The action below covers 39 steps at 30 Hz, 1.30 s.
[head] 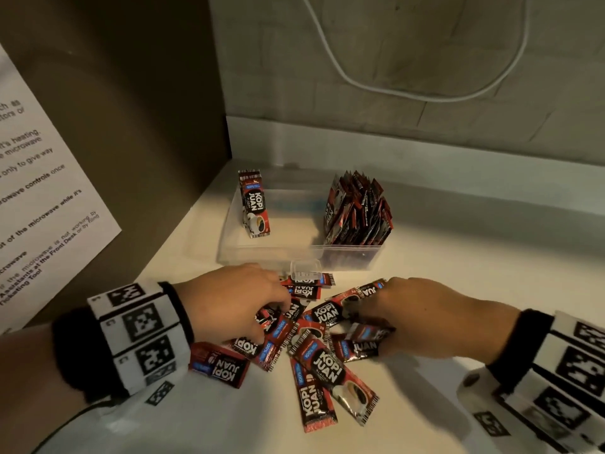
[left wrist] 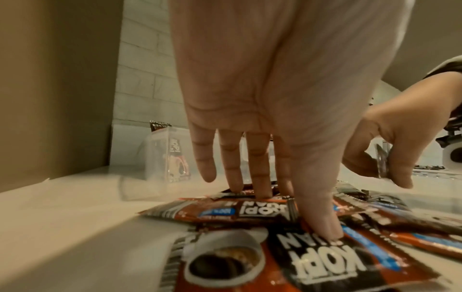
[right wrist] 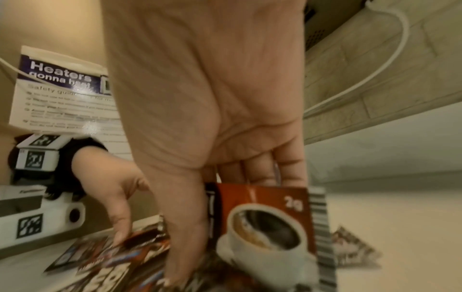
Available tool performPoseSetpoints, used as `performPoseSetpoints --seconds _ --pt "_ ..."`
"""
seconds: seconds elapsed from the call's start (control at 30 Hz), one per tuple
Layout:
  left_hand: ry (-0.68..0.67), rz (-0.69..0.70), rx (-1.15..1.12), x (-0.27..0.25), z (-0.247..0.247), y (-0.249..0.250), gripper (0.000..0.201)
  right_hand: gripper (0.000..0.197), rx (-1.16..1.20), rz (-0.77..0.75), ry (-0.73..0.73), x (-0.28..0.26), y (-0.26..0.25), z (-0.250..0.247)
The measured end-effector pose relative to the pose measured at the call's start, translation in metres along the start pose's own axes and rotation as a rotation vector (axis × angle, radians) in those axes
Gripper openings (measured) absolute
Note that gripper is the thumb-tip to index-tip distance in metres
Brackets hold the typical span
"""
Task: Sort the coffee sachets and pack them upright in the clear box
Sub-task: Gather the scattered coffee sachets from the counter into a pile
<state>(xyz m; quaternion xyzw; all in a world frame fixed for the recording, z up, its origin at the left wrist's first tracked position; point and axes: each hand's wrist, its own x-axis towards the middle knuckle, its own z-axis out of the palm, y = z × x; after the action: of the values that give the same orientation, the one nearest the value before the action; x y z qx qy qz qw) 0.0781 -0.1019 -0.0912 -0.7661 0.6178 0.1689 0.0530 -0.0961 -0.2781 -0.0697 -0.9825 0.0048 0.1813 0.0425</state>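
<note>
Several loose red-and-black coffee sachets [head: 322, 365] lie in a heap on the white counter, in front of the clear box [head: 262, 253]. Inside the box one sachet [head: 255, 204] stands upright at the left end, and a packed bundle of sachets [head: 358, 211] stands at the right end. My left hand [head: 258, 309] rests on the heap; in the left wrist view the left hand [left wrist: 290, 197] has straight fingers and thumb pressing down on sachets [left wrist: 260, 211]. My right hand [head: 373, 326] pinches one sachet [right wrist: 272, 223] between thumb and fingers, lifted on edge.
A brown side panel with a printed paper notice [head: 42, 191] stands close on the left. A tiled wall with a hanging white cable [head: 425, 96] runs behind the box. A small clear latch [head: 306, 270] juts from the box's front. The counter [head: 474, 257] extends to the right.
</note>
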Motion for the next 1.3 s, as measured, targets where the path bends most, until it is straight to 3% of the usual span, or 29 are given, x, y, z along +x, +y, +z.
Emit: performPoseSetpoints --seconds 0.13,0.33,0.43,0.53,0.63,0.7,0.8,0.97,1.17,1.23,1.3 --pt "0.007 0.016 -0.018 0.001 -0.001 -0.003 0.033 0.013 0.064 0.063 -0.001 -0.007 0.013 -0.01" --pt "0.076 0.149 -0.201 -0.005 -0.013 0.0 0.023 0.021 0.158 0.03 0.164 0.016 0.006 -0.004" --pt "0.161 0.171 -0.46 -0.015 -0.023 0.003 0.025 0.05 0.136 -0.012 0.114 0.033 -0.003 0.005" --pt "0.156 0.143 -0.652 -0.027 -0.03 0.0 0.031 0.053 0.083 -0.02 0.113 0.042 -0.009 0.009" --pt "0.064 0.073 -0.576 -0.037 -0.026 -0.01 0.033 0.05 0.03 -0.005 0.133 0.046 -0.01 0.011" --pt "-0.036 -0.016 -0.362 -0.041 -0.016 -0.016 0.036 0.053 0.007 0.007 0.12 0.048 -0.011 0.013" --pt "-0.018 -0.112 -0.055 -0.038 0.002 -0.024 0.05 0.051 0.046 0.046 0.095 0.05 -0.011 0.01" --pt "0.006 -0.155 -0.007 -0.025 0.011 -0.028 0.041 0.01 0.131 0.049 0.054 0.039 -0.001 -0.003" --pt "0.024 -0.059 -0.081 -0.028 -0.001 -0.033 0.007 0.03 0.349 0.134 0.093 0.013 0.03 -0.016" --pt "0.044 -0.033 -0.168 -0.031 -0.008 -0.031 0.024 0.033 0.355 0.169 0.116 0.01 0.036 -0.01" --pt "0.048 -0.038 -0.22 -0.035 -0.014 -0.029 0.028 0.032 0.29 0.176 0.111 0.012 0.037 -0.002"
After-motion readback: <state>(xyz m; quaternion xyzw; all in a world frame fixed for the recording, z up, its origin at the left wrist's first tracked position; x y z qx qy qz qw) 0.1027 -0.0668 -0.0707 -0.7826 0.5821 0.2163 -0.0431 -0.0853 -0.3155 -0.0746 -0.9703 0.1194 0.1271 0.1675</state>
